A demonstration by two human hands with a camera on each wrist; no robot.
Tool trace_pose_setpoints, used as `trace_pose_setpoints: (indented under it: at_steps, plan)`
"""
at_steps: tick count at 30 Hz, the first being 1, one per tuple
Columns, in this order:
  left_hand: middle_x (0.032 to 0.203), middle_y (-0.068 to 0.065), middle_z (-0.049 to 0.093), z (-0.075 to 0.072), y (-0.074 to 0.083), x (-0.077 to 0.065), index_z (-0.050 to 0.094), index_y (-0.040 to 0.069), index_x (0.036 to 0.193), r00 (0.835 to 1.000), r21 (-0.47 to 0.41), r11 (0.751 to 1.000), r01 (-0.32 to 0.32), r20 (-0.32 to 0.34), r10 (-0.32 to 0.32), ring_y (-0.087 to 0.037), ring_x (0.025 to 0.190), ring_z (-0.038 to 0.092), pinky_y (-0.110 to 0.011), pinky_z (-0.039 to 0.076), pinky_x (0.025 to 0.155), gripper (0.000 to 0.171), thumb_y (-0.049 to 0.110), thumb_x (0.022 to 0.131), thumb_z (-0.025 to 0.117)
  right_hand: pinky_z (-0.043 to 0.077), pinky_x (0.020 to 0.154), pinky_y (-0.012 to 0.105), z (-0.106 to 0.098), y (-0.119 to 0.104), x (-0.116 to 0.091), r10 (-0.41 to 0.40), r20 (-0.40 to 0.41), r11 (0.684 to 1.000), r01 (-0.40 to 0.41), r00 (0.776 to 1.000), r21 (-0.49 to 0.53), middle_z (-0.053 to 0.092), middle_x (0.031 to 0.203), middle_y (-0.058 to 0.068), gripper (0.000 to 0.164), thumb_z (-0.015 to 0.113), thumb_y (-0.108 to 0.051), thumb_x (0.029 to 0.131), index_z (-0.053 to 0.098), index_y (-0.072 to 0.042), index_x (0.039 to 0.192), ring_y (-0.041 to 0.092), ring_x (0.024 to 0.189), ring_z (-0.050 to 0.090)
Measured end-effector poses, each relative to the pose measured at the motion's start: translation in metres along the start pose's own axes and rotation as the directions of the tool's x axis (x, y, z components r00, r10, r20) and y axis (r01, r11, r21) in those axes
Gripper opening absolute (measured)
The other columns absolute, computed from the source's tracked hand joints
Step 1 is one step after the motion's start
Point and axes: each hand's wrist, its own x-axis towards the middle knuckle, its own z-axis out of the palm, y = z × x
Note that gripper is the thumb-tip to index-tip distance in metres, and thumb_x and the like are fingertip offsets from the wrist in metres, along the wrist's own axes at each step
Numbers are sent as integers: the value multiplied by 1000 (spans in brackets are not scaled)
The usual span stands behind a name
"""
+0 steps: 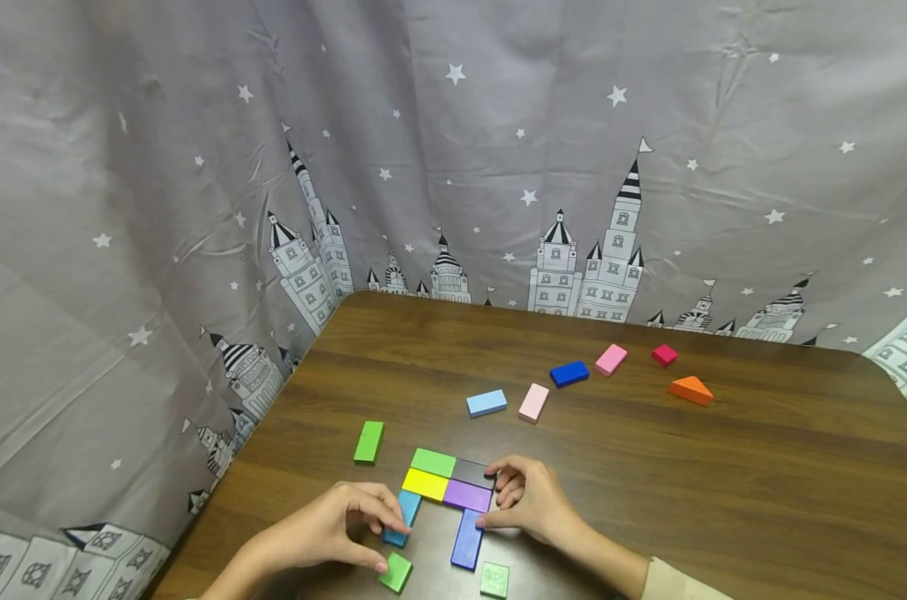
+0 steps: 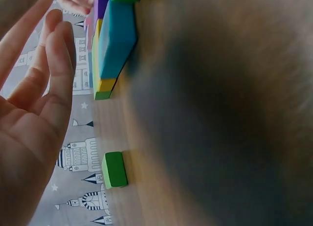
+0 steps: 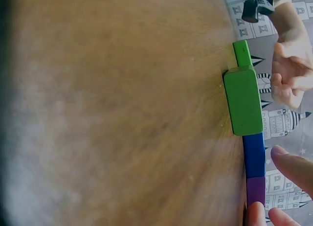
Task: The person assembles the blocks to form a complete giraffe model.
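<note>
Flat coloured blocks lie joined on the table: a green block [image 1: 433,462] beside a black block [image 1: 473,473], a yellow block [image 1: 425,484] beside a purple block [image 1: 467,496]. A light blue block [image 1: 409,507] and a dark blue block [image 1: 467,540] extend toward the person from either side. Over the light blue block hovers my left hand [image 1: 348,521], fingers extended in the left wrist view, thumb near a small green block [image 1: 397,573]. My right hand [image 1: 532,502] has its index finger at the black block's right end and its thumb beside the dark blue block's top.
A pale green square block [image 1: 494,580] lies near the front. Left of the group is a green rectangular block [image 1: 368,442]. Farther back are light blue [image 1: 487,403], pale pink [image 1: 533,403], blue [image 1: 569,374], pink [image 1: 611,360], red [image 1: 664,355] and orange triangular [image 1: 691,391] blocks. A curtain [image 1: 453,192] hangs behind.
</note>
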Motion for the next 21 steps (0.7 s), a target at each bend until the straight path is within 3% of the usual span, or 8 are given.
trace_pose_setpoints:
  at_steps: [5, 11, 21]
  plan:
    - [107, 4, 68, 9, 4, -6, 76, 10, 111, 1000, 71, 997, 1, 19, -3, -12, 93, 64, -26, 56, 74, 33, 17, 80, 84, 55, 58, 20, 0, 0, -1, 2, 7, 1000, -2, 1000, -7, 61, 83, 10, 54, 95, 0, 59, 67, 8, 104, 11, 63, 61]
    - [108, 7, 68, 16, 6, -12, 76, 14, 112, 999, 96, 995, 36, 22, -38, -8, 91, 62, -24, 55, 75, 31, 21, 82, 82, 54, 57, 20, 1, 0, 0, 13, 10, 1000, -13, 1000, 4, 60, 82, 10, 54, 94, 2, 59, 67, 8, 105, 11, 63, 60]
    - [106, 6, 68, 19, 5, -17, 77, 11, 110, 999, 133, 990, 39, 15, -42, -4, 88, 61, -23, 55, 72, 29, 15, 81, 83, 53, 56, 19, 1, 1, 0, 18, 13, 1000, -18, 1000, -5, 60, 80, 8, 53, 94, 2, 59, 68, 8, 104, 10, 62, 59]
